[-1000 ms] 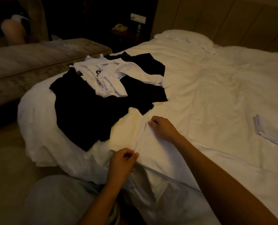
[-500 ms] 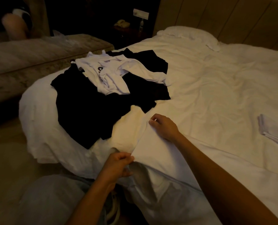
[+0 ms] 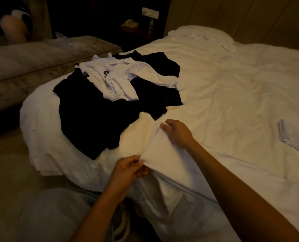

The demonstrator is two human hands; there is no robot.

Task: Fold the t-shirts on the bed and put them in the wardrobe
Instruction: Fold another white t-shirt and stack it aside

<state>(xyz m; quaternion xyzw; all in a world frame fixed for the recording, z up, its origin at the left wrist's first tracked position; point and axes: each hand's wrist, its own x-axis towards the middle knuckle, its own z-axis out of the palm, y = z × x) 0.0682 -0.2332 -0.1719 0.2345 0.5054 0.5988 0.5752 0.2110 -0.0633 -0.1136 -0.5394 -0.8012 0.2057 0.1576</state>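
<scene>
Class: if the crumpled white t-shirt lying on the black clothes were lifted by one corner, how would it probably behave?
The white t-shirt is rumpled, so it would probably hang limp. Being thin cloth, it likely weighs little. It might drag the black clothes underneath.

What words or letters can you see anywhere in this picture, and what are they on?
None can be read.
Crumpled white t-shirt: a dark print shows between the folds, but it is cut off and cannot be read.
White card on the dark nightstand: too small and blurred to read.
Small bottle beside it: too small to tell whether it has a label.
</scene>
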